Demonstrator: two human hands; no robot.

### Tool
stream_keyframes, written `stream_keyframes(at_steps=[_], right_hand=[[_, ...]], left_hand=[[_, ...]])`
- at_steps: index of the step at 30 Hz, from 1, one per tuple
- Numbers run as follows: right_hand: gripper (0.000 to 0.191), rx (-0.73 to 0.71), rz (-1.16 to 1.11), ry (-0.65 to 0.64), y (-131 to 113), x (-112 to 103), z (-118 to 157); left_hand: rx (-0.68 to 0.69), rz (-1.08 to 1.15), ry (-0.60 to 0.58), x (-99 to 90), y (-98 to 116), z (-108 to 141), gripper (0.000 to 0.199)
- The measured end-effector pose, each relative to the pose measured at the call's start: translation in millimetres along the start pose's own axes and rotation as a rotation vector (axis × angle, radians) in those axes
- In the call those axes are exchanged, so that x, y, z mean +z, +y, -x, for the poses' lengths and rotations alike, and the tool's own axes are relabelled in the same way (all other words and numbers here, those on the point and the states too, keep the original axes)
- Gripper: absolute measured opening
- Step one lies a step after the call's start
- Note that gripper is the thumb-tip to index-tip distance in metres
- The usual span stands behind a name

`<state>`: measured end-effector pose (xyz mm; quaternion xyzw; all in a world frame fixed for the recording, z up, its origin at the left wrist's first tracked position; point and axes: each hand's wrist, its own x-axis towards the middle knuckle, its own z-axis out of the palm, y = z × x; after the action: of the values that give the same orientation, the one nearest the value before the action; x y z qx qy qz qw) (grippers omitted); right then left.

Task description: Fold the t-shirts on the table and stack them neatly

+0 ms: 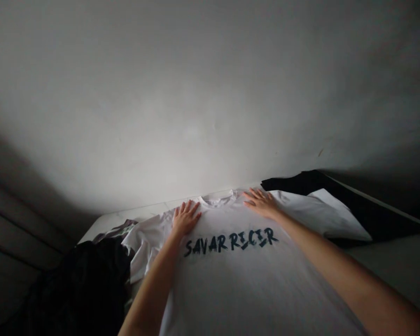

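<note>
A white T-shirt (231,280) with dark brush-style lettering across its chest lies spread out, its neckline toward the wall. On the shoulder left of the collar, my left hand (186,217) rests flat with its fingers apart. My right hand (261,202) lies on the other shoulder, to the right of the collar, fingers stretched out and spread. Neither hand grips the cloth. The left sleeve is somewhat crumpled, while the right sleeve reaches out over a black garment. The shirt's lower hem is out of view.
Dark clothing (87,289) is heaped at the left, with a patterned cloth (117,230) beside it. A black folded garment (357,205) lies at the right along the wall (210,102). The white table (105,221) shows at its back left corner. Drawer-like fronts (14,252) stand far left.
</note>
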<state>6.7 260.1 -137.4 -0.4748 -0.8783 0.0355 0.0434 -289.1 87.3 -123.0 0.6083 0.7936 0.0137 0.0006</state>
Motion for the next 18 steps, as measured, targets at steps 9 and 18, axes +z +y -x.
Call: stream_keyframes(at_steps=[9,18], right_hand=[[0.043,0.009,0.102,0.049,-10.8,-27.6,-6.7],[0.021,-0.538,-0.423,-0.072,-254.2,-31.5,32.7]], left_hand=[[-0.077,-0.121,0.012,-37.1,-48.0,60.1,0.052],[-0.655,0.152,0.087,-78.2,-132.0,144.3,0.052]])
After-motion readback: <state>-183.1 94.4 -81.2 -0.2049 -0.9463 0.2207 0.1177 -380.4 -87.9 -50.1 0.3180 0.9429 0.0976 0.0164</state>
